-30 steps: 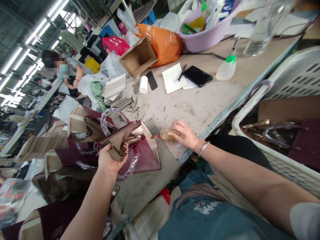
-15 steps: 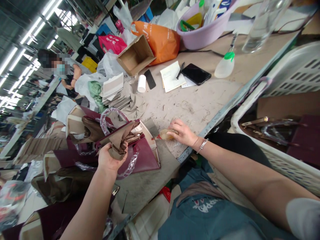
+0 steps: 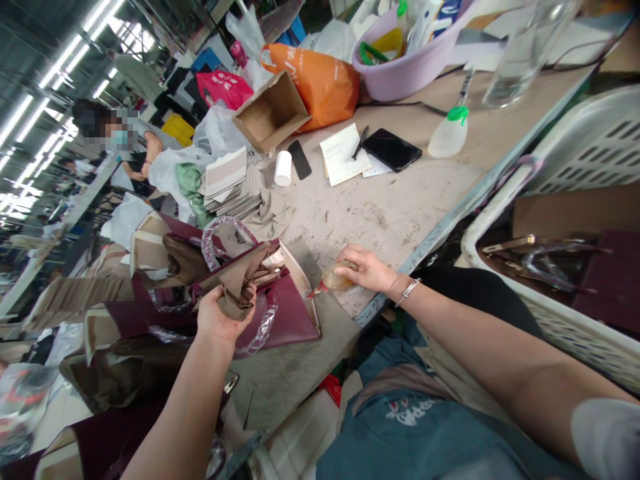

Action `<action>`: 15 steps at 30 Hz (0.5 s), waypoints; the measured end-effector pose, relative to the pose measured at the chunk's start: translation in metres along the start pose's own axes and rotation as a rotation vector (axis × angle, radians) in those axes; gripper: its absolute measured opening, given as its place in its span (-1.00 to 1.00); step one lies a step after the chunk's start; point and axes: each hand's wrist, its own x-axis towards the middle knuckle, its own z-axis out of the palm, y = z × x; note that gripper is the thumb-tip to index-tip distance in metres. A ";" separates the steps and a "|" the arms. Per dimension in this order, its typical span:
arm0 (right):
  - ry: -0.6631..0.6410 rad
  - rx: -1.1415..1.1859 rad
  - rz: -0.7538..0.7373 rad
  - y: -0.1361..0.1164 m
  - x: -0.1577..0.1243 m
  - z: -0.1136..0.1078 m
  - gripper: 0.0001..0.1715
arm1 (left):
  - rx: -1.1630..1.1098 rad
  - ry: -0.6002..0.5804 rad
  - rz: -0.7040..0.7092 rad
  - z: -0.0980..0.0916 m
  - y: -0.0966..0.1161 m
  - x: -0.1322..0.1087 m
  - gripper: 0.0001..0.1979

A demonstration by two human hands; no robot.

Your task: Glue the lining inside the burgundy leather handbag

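Note:
My left hand (image 3: pixel 225 313) is closed around bunched brown lining fabric (image 3: pixel 239 280) at the mouth of a burgundy handbag (image 3: pixel 290 310). The bag lies on the table with its plastic-wrapped handle (image 3: pixel 263 327) toward me. In my right hand (image 3: pixel 366 268) is a small translucent, yellowish glue bottle (image 3: pixel 334 276), held tilted. Its red-tipped nozzle (image 3: pixel 317 291) points down-left at the bag's pale side edge (image 3: pixel 304 277); whether it touches cannot be told. Other burgundy bags with brown linings (image 3: pixel 117 373) lie left of my left forearm.
Stacked grey boards (image 3: pixel 233 190), a white cylinder (image 3: pixel 283 168), phone (image 3: pixel 393 149), notepad (image 3: pixel 344 153) and green-capped bottle (image 3: pixel 450 130) stand beyond my hands. A white basket (image 3: pixel 480 233) with bags is at right. A masked person (image 3: pixel 120 137) sits far left.
My right hand has tipped the glue bottle, so its nozzle now sits a little lower by the bag's side edge. My left hand stays in place on the lining.

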 end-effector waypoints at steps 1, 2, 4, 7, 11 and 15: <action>0.008 0.005 0.009 0.001 0.000 0.001 -0.75 | 0.007 -0.001 0.003 -0.001 0.000 0.000 -0.68; 0.024 0.006 0.009 0.001 0.000 0.002 -0.75 | 0.014 -0.001 0.004 -0.001 0.000 0.001 -0.69; 0.078 -0.009 -0.008 0.001 0.001 0.003 -0.75 | 0.023 -0.005 0.004 -0.002 0.000 0.002 -0.69; 0.175 -0.043 -0.044 0.000 0.003 0.002 -0.77 | 0.009 -0.016 0.012 -0.002 -0.001 0.002 -0.70; 0.179 -0.041 -0.065 0.001 0.004 0.000 -0.76 | -0.008 -0.012 0.000 -0.001 -0.001 0.003 -0.70; 0.056 -0.007 -0.054 0.003 0.003 0.000 -0.77 | -0.035 -0.035 -0.013 -0.001 0.000 0.008 -0.71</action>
